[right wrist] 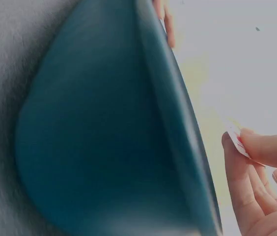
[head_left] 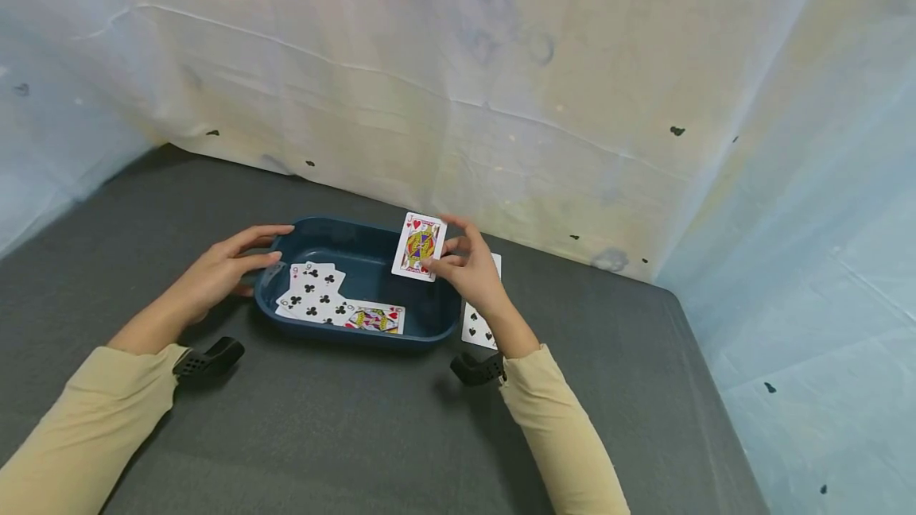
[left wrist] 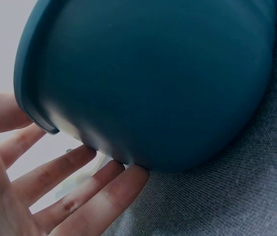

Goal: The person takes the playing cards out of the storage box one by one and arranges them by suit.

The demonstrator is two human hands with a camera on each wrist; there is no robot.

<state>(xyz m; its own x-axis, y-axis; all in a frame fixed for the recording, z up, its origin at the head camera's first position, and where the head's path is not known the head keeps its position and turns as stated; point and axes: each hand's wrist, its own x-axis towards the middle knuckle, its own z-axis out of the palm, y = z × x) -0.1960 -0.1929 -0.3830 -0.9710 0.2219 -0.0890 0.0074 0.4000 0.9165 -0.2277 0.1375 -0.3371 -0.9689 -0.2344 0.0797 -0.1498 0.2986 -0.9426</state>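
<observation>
A blue plastic tray (head_left: 358,340) with raised walls sits on the dark surface. At its left end is my left hand (head_left: 222,265); thumb and forefinger reach the rim, and other fingers (left wrist: 106,196) lie against the outer wall. My right hand (head_left: 468,269) pinches a jack of hearts playing card (head_left: 417,249) over the tray's right part, its face showing in the head view. In the right wrist view the pinched card shows edge-on between thumb and forefinger. Inside the tray, overlapping club cards (head_left: 315,292) lie at the left, beside a red face card (head_left: 375,316) near the front wall.
Right of the tray, partly behind my right wrist, lie spade cards (head_left: 475,328) on the dark cloth-covered table (head_left: 322,435). Pale sheets (head_left: 444,62) with small dark marks hang behind the table and along both sides.
</observation>
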